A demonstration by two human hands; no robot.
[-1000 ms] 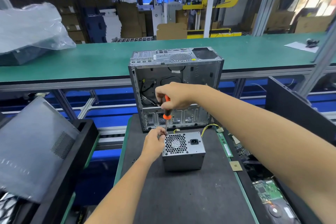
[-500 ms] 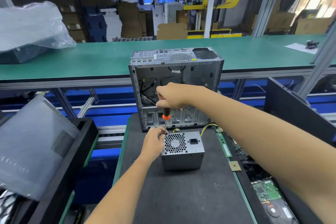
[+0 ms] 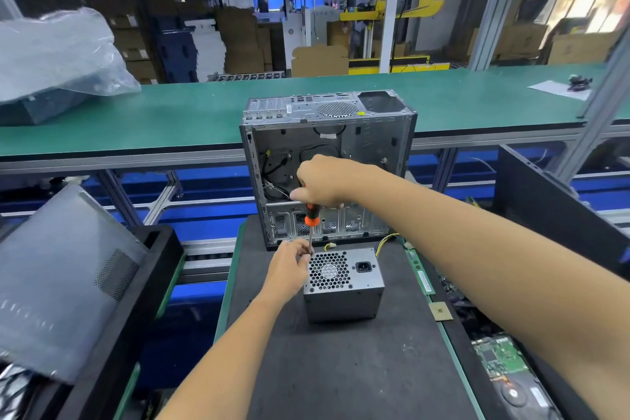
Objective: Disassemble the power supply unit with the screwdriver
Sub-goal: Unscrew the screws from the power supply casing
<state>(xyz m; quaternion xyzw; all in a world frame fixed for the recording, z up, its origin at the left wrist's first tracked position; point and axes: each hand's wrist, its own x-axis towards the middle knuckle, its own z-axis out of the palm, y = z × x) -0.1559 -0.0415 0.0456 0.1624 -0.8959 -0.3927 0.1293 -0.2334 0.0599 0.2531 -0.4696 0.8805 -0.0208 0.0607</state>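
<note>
Power supply unit (image 3: 344,286) sits on the tabletop (image 3: 341,368), near its far end. Directly behind it stands an open computer case (image 3: 327,167), upright, at the tabletop's far edge. Screwdriver (image 3: 311,225) stands roughly upright over the unit's near-left top corner, in front of the case; right hand (image 3: 324,182) grips its handle from above, left hand (image 3: 289,266) at the unit's left side, fingers by the shaft. Right of the unit, along the tabletop's right edge, lies a memory stick (image 3: 422,278), and nearer than it a small chip (image 3: 440,311). Beyond that edge, lower right, circuit boards (image 3: 501,356). Left of the tabletop, a case panel (image 3: 58,283) leans in a bin (image 3: 150,290). Behind the case runs a conveyor belt (image 3: 170,116), a plastic-wrapped bundle (image 3: 51,58) on its left end.
</note>
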